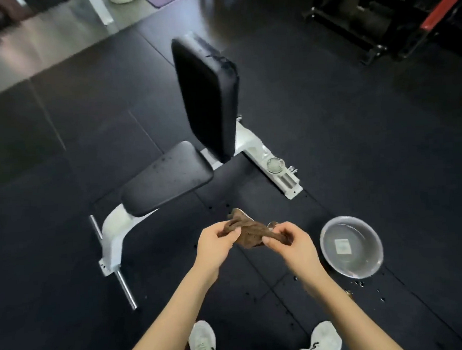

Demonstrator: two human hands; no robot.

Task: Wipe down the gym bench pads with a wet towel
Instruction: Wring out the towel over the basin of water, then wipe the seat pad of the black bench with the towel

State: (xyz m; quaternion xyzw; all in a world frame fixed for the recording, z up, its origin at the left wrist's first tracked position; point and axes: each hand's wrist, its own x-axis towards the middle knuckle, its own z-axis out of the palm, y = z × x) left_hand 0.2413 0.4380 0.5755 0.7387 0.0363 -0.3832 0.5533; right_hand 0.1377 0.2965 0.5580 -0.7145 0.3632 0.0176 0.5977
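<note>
A gym bench stands on the floor ahead of me, with a black seat pad (167, 176) low at the left and a black back pad (208, 95) raised upright behind it. Small droplets speckle both pads. Between my hands hangs a crumpled brown towel (251, 231), in front of the bench and above the floor. My left hand (215, 243) pinches its left end. At the other end my right hand (290, 241) grips the cloth with curled fingers.
A clear bowl (332, 260) of water sits on the floor to my right, with droplets scattered around it. The bench's white frame (112, 236) and steel foot bar reach toward me on the left. A black and red rack (377, 17) stands at the far right. My white shoes (203, 341) are below.
</note>
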